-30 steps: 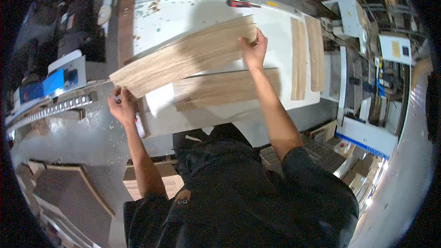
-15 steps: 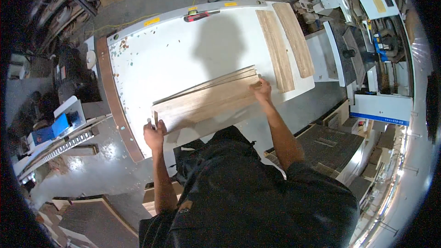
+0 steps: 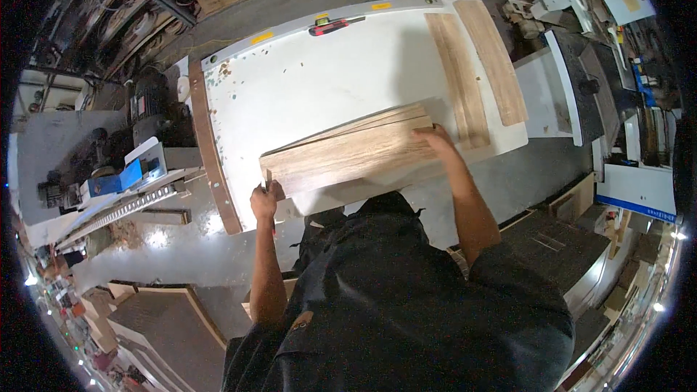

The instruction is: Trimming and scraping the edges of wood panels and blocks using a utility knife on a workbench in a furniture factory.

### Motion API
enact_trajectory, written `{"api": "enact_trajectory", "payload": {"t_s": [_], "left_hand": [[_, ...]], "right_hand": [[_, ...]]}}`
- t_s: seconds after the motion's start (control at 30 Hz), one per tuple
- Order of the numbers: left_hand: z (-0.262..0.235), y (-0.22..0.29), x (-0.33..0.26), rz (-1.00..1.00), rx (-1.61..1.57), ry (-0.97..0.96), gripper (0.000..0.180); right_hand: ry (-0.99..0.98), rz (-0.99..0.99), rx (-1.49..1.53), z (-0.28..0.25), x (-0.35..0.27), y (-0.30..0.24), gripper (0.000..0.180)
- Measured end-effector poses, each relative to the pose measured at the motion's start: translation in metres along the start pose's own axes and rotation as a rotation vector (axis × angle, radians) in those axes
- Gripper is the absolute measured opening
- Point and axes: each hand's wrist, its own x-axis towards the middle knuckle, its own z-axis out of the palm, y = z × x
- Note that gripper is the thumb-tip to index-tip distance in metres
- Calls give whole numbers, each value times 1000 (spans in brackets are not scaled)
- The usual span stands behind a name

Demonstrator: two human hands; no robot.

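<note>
Two light wood-grain boards lie nearly together at the near edge of a white worktable, the front board overlapping a rear board that fans out behind it. My left hand is closed at the front board's left end, with a small slim item by its fingers that I cannot make out. At the other end, my right hand grips the right corner, fingers on the upper face and thumb hidden. Both forearms reach in from below.
Two more wood-grain planks, an inner plank and an outer plank, lie at the table's right. A red-and-black tool rests by the far rail. Small chips litter the left side, beside a brown edge strip. Dark panels are stacked at right.
The view has shifted, so the table sits farther right. The boards' upper faces show more, and the rear board's face is now visible. Both hands remain at the board's ends.
</note>
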Motion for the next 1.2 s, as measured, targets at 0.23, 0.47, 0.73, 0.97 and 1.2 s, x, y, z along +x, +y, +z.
{"api": "enact_trajectory", "payload": {"t_s": [0.23, 0.47, 0.73, 0.97, 1.2], "left_hand": [[-2, -17, -2, -20, -574, -110, 44], [-17, 11, -28, -28, -744, -76, 33], [-2, 2, -72, -6, -884, 20, 43], [-14, 17, -99, 39, -762, 107, 86], [-12, 29, -99, -64, -984, 15, 84]], "right_hand": [[-228, -39, 348, -19, -44, -75, 79], [-64, -505, -115, -35, -26, -56, 76], [61, -634, -170, -19, -43, 33, 67], [-45, -643, 110, -14, -66, 57, 67], [-90, -377, 277, -6, -63, 73, 82]]}}
